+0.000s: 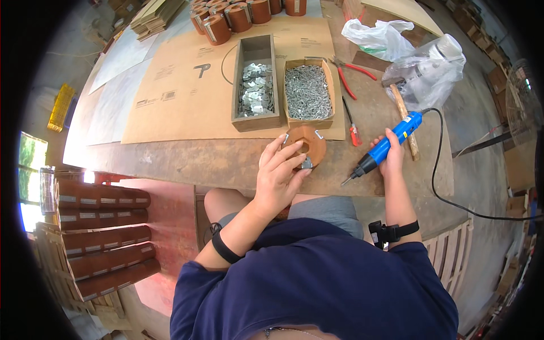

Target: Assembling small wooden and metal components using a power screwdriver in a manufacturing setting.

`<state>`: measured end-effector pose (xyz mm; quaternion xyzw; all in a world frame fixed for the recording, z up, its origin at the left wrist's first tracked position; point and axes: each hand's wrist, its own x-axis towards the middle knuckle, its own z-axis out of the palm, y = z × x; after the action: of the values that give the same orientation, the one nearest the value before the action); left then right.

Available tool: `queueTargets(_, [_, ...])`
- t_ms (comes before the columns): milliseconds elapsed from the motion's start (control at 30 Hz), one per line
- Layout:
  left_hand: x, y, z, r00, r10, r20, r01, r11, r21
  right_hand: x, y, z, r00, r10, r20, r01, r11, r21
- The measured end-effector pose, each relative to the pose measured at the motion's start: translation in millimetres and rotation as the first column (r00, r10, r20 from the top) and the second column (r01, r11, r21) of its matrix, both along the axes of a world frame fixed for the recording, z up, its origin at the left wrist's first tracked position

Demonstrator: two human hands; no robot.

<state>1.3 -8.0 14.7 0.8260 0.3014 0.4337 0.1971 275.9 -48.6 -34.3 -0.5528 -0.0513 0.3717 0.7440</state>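
Note:
On the near part of the table lies a round reddish-brown piece [316,148] with a centre hole and small metal clips at its edge. My left hand [276,175] reaches over its left side, with thumb and fingertips closed around a small metal clip [306,164] at the near edge. To the right, my right hand [392,160] grips a blue electric screwdriver [391,143], its tip pointing down and left, apart from the round piece. Beyond the piece stand a box of metal clips [258,116] and a box of screws [309,90].
Red-handled pliers [347,85], a red screwdriver [355,135] and a wooden-handled hammer [403,113] lie right of the boxes. Plastic bags [436,76] sit behind. The black power cord [435,170] runs off right. Brown cylinders [238,18] stand at the back; stacked brown rolls [107,218] are lower left.

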Motion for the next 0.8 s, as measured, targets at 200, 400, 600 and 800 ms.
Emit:
queueTargets(200, [0,0,-1,1.000,0.001,0.009,-0.001,1.000,0.006,-1,0,3,1.000,-0.005,0.003,0.005,1.000,-0.012])
queueTargets(400, [1,-1,-2,0.999,0.007,0.032,-0.008,1.000,0.016,-1,0,3,1.000,-0.005,0.002,0.005,1.000,-0.017])
queueTargets(600, [1,1,-2,0.999,-0.002,0.035,0.001,0.999,0.040,-1,-1,3,1.000,-0.008,0.006,0.008,1.000,-0.017])
queueTargets(800, [-5,25,26,0.999,-0.035,0.013,0.034,0.994,0.103,0,1,1,1.000,0.004,-0.013,-0.004,1.000,-0.021])
